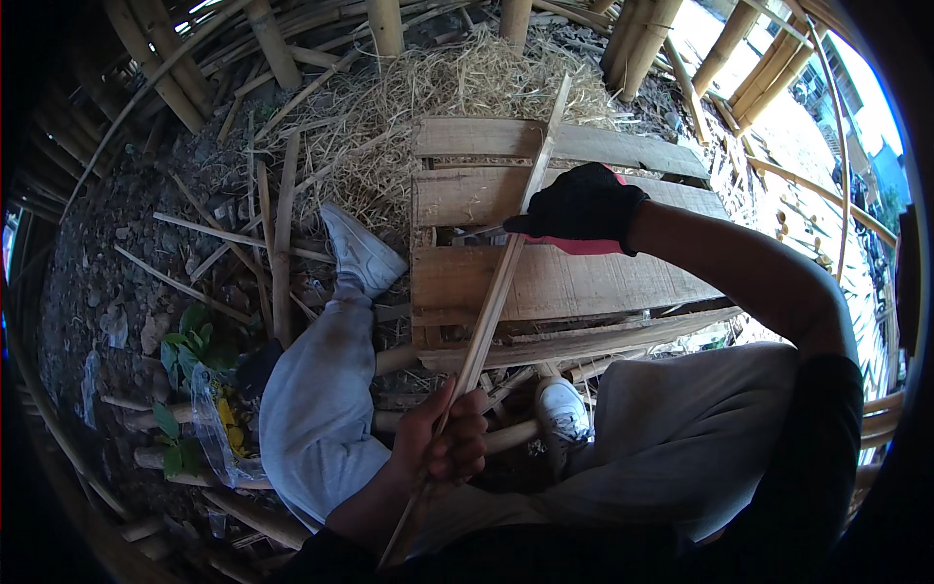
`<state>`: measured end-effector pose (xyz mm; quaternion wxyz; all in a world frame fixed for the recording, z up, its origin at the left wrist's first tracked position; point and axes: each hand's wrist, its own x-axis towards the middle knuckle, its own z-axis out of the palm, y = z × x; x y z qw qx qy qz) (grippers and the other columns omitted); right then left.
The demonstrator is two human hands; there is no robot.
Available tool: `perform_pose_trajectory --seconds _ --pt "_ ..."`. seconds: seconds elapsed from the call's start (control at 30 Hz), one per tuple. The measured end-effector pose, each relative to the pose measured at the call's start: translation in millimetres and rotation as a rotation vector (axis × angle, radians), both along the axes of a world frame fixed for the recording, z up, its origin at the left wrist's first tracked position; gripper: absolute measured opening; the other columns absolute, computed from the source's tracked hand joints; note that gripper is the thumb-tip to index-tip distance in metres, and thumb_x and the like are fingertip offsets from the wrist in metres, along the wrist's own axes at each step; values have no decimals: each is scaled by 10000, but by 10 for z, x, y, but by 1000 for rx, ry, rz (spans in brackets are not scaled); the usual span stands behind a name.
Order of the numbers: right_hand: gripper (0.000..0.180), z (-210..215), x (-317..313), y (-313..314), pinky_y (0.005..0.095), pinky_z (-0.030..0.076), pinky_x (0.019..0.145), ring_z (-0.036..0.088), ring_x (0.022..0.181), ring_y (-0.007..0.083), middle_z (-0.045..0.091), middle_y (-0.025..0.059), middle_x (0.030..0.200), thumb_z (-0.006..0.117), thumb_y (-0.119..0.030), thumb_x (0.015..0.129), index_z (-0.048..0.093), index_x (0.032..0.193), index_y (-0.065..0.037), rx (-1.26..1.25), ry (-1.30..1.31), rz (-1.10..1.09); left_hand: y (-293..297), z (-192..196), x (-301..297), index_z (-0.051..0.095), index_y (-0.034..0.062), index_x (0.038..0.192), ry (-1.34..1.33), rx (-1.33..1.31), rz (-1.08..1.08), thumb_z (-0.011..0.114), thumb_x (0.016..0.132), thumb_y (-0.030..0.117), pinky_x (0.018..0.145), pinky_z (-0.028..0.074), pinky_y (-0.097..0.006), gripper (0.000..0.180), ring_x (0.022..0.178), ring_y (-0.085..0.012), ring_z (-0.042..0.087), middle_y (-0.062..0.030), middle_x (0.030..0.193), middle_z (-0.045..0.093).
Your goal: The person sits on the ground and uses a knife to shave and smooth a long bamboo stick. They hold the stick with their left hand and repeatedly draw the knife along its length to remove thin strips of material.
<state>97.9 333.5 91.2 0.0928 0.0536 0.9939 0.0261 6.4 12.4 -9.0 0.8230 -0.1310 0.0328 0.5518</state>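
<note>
With our bare left hand, we clench the near part of a long bamboo strip. The strip slants from near us to the far side, slightly rightward, passing over a slatted wooden platform. Our right hand, in a black and pink glove, has its fingers bent at the strip above the boards; we cannot tell whether it grasps the strip or a tool. Straw lies beyond the platform, and our white left shoe rests just left of it.
</note>
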Motion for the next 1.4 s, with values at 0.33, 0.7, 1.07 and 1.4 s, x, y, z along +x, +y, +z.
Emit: perform_pose_trajectory --seconds 0.33,0.7,1.07,1.4 --pt "416 25 53 134 431 564 718 716 869 282 733 68 929 354 -464 1086 691 1262 -296 145 -257 -247 -11 16 12 436 161 863 -17 -13 10 387 1090 503 368 303 -257 414 352 -106 340 32 521 374" --pt "488 -73 174 640 428 545 829 715 909 273 747 67 1007 322 -519 1089 686 1283 -259 149 -191 -216 -5 18 5 434 164 864 32 -12 1 396 1082 521 357 299 -250 420 346 -97 339 40 502 361" --pt "585 24 99 -263 458 523 933 686 1035 347 738 121 1056 342 -637 1043 730 1179 -222 -232 -228 -177 -15 14 2 437 166 879 76 -24 5 391 1088 498 379 309 -249 395 351 -94 351 37 508 373" --pt "403 -60 235 -605 443 557 851 694 1027 310 721 105 1072 487 -463 1035 704 1181 -157 -243 127 -56 31 163 -117 476 79 1045 541 -98 120 428 1096 436 351 369 -230 364 470 -111 523 -12 610 472"
